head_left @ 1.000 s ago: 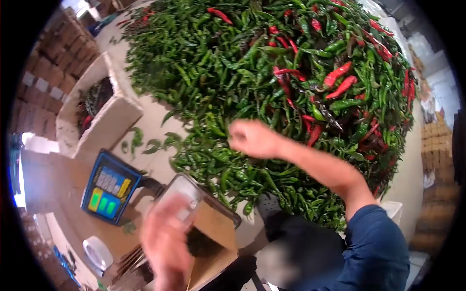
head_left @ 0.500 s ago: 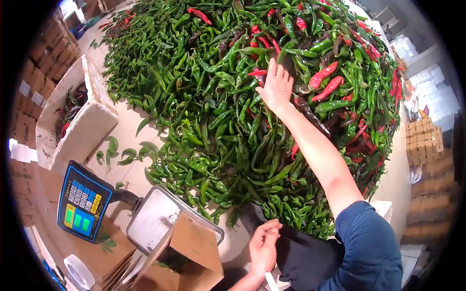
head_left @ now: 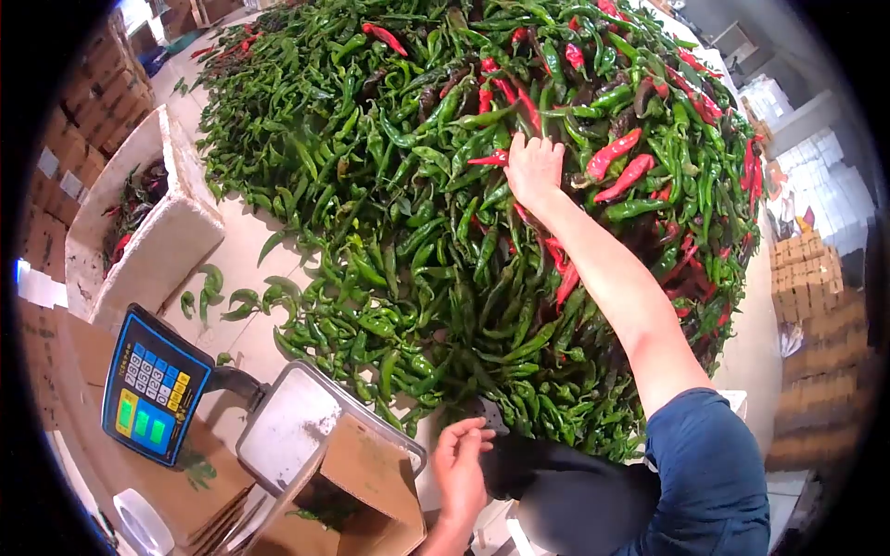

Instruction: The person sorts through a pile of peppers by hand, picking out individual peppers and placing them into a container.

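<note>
Beneath the right hand (head_left: 536, 171), high on a broad heap of mostly green peppers (head_left: 417, 213), the fingers touch the pods between a red pepper (head_left: 489, 158) on one side and two more red ones (head_left: 614, 154) on the other; whether they grip any cannot be told. Well apart from it, nearer the body, the left hand (head_left: 462, 468) hovers by the heap's lower edge, fingers loosely curled, with no pepper visible in it. Just beside the left hand stands an open cardboard box (head_left: 371, 473), some green matter inside, overlapping the metal plate of a scale (head_left: 289, 428). Farther left of that hand, the scale's keypad display (head_left: 156, 387) tilts, lit green, above a white roll (head_left: 142, 524). Beyond it sits a white foam box (head_left: 167, 246) holding dark and red pieces.
</note>
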`<move>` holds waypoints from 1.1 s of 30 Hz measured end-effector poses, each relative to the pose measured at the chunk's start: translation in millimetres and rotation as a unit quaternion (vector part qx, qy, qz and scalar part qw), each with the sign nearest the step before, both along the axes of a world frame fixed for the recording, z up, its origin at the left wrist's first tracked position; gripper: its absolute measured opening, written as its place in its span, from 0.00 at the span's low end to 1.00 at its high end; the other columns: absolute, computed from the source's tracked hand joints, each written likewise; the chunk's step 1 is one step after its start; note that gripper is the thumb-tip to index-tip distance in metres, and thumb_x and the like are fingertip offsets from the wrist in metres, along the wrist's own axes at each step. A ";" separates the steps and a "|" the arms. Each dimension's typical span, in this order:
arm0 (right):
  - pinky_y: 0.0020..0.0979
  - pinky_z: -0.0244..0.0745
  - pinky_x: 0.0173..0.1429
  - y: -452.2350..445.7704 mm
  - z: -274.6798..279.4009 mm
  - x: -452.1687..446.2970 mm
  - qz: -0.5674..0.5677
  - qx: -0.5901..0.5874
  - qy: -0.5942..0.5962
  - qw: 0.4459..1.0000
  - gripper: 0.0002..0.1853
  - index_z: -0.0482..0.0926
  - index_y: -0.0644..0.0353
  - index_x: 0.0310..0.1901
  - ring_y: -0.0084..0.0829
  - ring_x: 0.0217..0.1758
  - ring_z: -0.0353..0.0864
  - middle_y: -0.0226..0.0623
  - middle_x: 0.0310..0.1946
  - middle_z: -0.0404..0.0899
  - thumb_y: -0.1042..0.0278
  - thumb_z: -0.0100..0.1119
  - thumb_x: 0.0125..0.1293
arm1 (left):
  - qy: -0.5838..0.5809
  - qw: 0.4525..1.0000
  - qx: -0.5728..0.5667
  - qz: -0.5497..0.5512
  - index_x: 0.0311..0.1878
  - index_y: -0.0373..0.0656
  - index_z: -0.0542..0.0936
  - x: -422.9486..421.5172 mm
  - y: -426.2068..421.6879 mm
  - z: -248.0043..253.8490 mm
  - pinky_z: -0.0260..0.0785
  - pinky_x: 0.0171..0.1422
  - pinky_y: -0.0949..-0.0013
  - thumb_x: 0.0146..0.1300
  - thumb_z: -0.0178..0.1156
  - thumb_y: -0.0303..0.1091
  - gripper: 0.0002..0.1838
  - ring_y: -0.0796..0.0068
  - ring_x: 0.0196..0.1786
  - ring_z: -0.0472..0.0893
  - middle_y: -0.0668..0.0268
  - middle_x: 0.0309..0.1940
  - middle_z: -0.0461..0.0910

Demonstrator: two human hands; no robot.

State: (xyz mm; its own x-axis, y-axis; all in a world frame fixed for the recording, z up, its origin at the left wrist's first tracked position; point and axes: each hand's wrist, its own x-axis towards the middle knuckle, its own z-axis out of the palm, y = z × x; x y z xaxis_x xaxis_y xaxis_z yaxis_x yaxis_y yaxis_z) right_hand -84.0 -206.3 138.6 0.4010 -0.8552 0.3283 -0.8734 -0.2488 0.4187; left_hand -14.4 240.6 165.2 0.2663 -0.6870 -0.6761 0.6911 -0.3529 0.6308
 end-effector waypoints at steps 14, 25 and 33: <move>0.44 0.69 0.55 11.9 28.2 0.5 -0.002 0.100 -0.025 0.995 0.10 0.81 0.59 0.41 0.40 0.43 0.87 0.41 0.35 0.88 0.64 0.58 0.64 | 0.051 0.999 -0.008 0.008 0.49 0.36 0.78 -17.2 9.7 -27.4 0.74 0.50 0.72 0.73 0.54 0.27 0.07 0.75 0.44 0.82 0.63 0.43 0.83; 0.50 0.74 0.54 -10.6 8.5 14.7 -0.080 0.078 -0.253 0.961 0.15 0.75 0.64 0.45 0.49 0.44 0.86 0.50 0.36 0.85 0.65 0.60 0.59 | 0.006 0.999 -0.048 0.013 0.51 0.37 0.79 -27.3 -2.0 -27.3 0.75 0.49 0.72 0.72 0.56 0.27 0.08 0.76 0.43 0.82 0.63 0.43 0.84; 0.43 0.67 0.56 95.9 54.6 -12.6 0.298 0.032 -0.178 0.937 0.17 0.80 0.54 0.40 0.39 0.45 0.79 0.35 0.37 0.82 0.67 0.70 0.45 | -0.033 0.977 -0.193 0.079 0.78 0.39 0.52 -11.1 -62.1 -27.6 0.66 0.70 0.57 0.63 0.64 0.23 0.43 0.60 0.68 0.70 0.51 0.68 0.67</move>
State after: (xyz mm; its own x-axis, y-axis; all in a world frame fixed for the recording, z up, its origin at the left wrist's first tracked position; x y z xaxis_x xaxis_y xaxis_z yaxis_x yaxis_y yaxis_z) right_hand -96.7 -110.3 193.2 0.6886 -0.5366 0.4877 -0.6531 -0.7512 0.0957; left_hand -25.5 178.6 137.6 0.4245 -0.8338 -0.3530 0.6714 0.0283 0.7406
